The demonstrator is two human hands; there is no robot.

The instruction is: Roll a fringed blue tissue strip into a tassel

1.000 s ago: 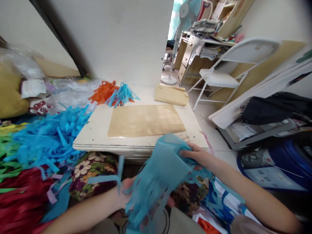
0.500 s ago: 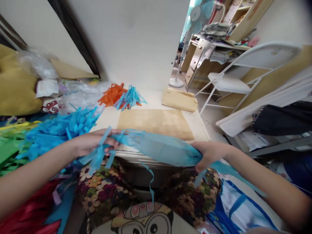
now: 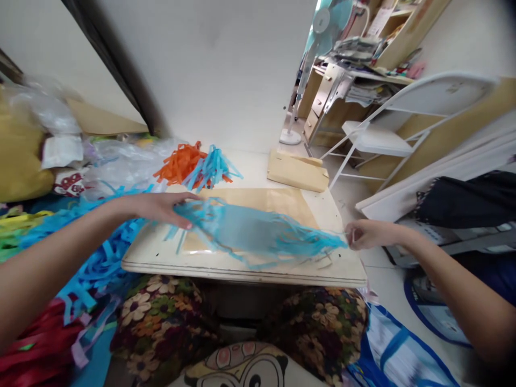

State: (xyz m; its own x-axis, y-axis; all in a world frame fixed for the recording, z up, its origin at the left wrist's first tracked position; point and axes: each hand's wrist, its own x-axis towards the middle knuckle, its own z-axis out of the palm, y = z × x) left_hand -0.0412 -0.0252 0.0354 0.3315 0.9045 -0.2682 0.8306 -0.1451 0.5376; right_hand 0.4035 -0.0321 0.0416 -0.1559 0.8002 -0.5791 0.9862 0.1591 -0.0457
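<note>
A light blue fringed paper sheet is stretched across the low cream table, over a brown paper mat. My left hand holds its left end, fingers pinched on the fringe above the table's left part. Out at the table's right edge, my right hand pinches the sheet's other end. Both arms are spread wide apart.
Orange and blue fringe bundles lie at the table's back. A brown cardboard piece rests at the back right. Piles of blue, green and red fringed paper fill the left floor. A white folding chair stands to the right.
Both hands lifted the blue sheet from my lap, spread it out, and moved it forward over the table. The right hand slid farther right along the sheet's end.
</note>
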